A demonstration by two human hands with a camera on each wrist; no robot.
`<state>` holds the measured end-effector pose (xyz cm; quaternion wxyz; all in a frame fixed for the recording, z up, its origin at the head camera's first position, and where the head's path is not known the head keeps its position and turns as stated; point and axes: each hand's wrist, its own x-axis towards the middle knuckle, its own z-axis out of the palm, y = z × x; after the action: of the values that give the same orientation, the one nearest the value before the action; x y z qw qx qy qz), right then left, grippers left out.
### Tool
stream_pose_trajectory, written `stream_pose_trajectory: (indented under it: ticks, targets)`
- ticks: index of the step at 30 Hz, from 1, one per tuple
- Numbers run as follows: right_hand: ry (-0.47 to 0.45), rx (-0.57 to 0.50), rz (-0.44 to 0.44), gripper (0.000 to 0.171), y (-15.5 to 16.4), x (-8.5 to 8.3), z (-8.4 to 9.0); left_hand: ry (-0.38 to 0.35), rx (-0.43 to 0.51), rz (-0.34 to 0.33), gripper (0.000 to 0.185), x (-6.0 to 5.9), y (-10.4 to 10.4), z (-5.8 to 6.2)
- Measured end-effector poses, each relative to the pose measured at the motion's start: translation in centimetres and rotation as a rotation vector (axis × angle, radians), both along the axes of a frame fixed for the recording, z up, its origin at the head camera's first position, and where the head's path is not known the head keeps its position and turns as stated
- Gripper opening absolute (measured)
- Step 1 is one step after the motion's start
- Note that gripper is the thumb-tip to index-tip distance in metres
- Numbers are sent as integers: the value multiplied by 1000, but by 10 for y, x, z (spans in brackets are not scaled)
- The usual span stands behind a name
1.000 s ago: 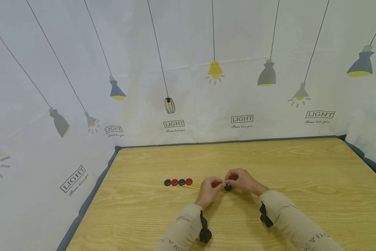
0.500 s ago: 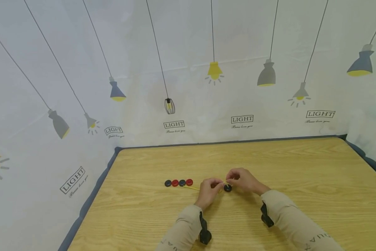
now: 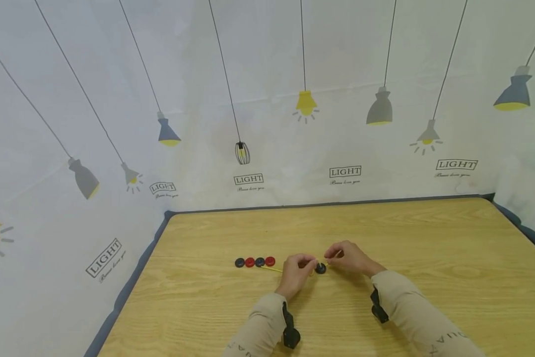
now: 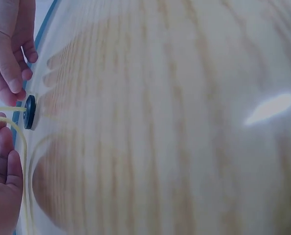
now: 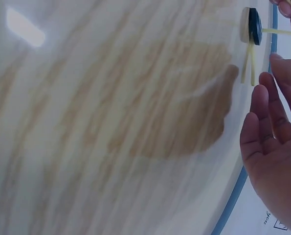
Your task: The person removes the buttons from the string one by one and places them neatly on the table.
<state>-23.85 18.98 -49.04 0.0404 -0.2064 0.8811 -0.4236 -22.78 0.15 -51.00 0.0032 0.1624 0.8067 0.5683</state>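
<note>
Head view — both hands (image 3: 323, 263) curled over yellow cord (image 3: 272, 268)

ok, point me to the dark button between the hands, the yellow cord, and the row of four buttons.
dark button (image 3: 320, 268), head view, on its face.
yellow cord (image 4: 22, 142), left wrist view, on the strand beside the left fingers.
row of four buttons (image 3: 255, 262), head view, at the row's middle.

This looks like a staged recording booth rather than a lived-in room. A pale wood-grain surface (image 3: 428, 277) with a dark edge is boxed in on three sides by a white cloth backdrop (image 3: 267, 74) printed with hanging lamps and the word "LIGHT" (it hides whatever lies behind). Black camera mounts (image 3: 291, 334) sit strapped on both sleeves.
</note>
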Motion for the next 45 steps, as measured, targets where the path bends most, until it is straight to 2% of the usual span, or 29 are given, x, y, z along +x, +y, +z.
stream_pose_trajectory:
  ticks: [7, 12, 17, 20, 21, 24, 27, 29, 34, 39, 45]
  targets:
    - [-45, -20, 3, 14, -2, -1, -9, -12, 7, -4, 14, 2, -2, -3]
    - [-50, 11, -4, 13, -5, 0, -6, -42, 10, 10, 13, 1, -3, -1]
    - [-42, 8, 13, 8, -5, 1, -3, -38, 21, 17, 13, 0, -3, 1]
    - [-27, -17, 29, 7, -3, -2, -8, -28, 27, 20, 13, 0, -4, 1]
    - [5, -37, 54, 7, 1, -7, -18, -25, 27, 21, 13, 0, -4, 1]
    - [22, -46, 64, 11, 2, -8, -23, -21, 31, 26, 12, 1, -4, 1]
    - [12, -35, 39, 9, -1, -6, -21, -23, 34, 34, 12, 1, -4, 0]
    - [-24, -3, -2, 6, -5, 0, -9, -28, 38, 38, 12, 1, -3, -1]
    - [-10, 50, -22, 4, -8, 5, -3, -38, 54, 46, 12, 0, -2, -3]
    - [-27, 74, -17, 6, -7, 4, -3, -42, 46, 47, 13, 0, -3, -4]
    - [-66, 22, 27, 6, -5, 1, -1, -41, 47, 56, 14, -1, -4, -4]
